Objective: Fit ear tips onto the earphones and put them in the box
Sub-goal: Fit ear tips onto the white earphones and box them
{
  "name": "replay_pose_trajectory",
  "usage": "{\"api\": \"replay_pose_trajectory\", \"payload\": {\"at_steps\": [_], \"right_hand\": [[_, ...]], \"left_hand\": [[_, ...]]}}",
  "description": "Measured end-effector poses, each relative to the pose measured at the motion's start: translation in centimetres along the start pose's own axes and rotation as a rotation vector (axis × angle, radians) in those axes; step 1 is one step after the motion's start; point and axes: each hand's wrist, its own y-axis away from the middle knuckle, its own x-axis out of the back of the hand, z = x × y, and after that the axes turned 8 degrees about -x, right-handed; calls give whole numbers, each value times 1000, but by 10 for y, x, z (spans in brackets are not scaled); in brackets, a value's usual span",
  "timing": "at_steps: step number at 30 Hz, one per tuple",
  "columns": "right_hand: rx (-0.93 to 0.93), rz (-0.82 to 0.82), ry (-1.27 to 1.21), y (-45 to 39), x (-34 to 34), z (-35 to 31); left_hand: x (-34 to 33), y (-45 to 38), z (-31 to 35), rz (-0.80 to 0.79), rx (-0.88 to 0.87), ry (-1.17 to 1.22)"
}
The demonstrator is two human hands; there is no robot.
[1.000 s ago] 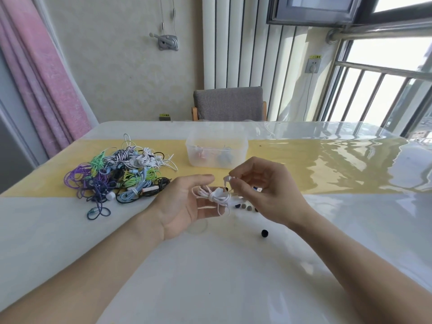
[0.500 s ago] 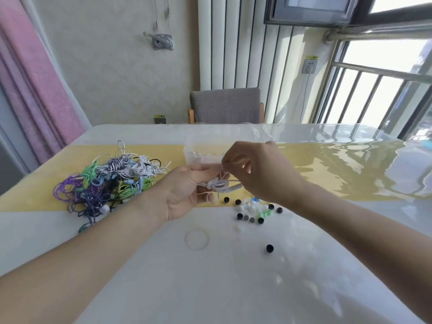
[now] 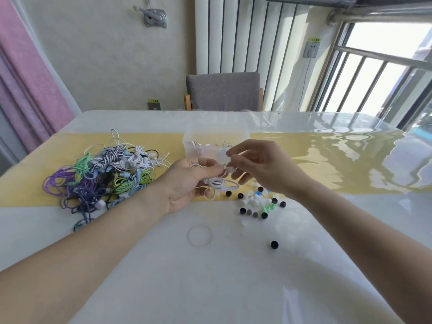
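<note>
**White earphones held over the middle of the glossy worktop**

A glossy white worktop (image 3: 210, 288) with a yellow band across it fills the room's foreground; its far edge meets a grey upholstered chair (image 3: 223, 91), a cream wall, a white ribbed radiator and a barred window at the far right corner. A pink curtain (image 3: 28, 78) hangs past the left edge.

On the yellow band near the far middle stands a clear plastic box (image 3: 205, 146) with a few earphones inside. Toward the left edge lies a tangled heap of purple, green, blue and white corded earphones (image 3: 105, 176). Right of centre, small soft ear tips in black, white, green and blue (image 3: 257, 203) lie scattered, with one black ear tip (image 3: 274, 244) apart, nearer the front edge.

The left hand (image 3: 187, 183) curls its grip around a coiled white earphone set (image 3: 217, 183), just in front of the box. The right hand (image 3: 261, 167) pinches a small white piece at the earbud end, its other fingers spread loosely.

The front half of the worktop is smooth and reflective.
</note>
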Motion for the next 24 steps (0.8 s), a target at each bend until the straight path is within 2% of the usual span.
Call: {"api": "replay_pose_trajectory", "payload": {"at_steps": [2,5,10,12,17,24], "right_hand": [[-15,16,36,0,5,9],[33,76,291,3,14,24],[104,-117,616,15,10,30],[134,-142,691,17,6,31],[143,-121,723,18,2,35],[167,-21,536,25,0,34]], "left_hand": [[3,3,-1,-5,-7,-23],[5,12,-3,-6,-26,-71],[3,29,-12,-9,-18,-138],[3,35,-16,11,-7,-129],[1,46,-20,24,11,-105],[-6,50,-36,105,-158,-170]]}}
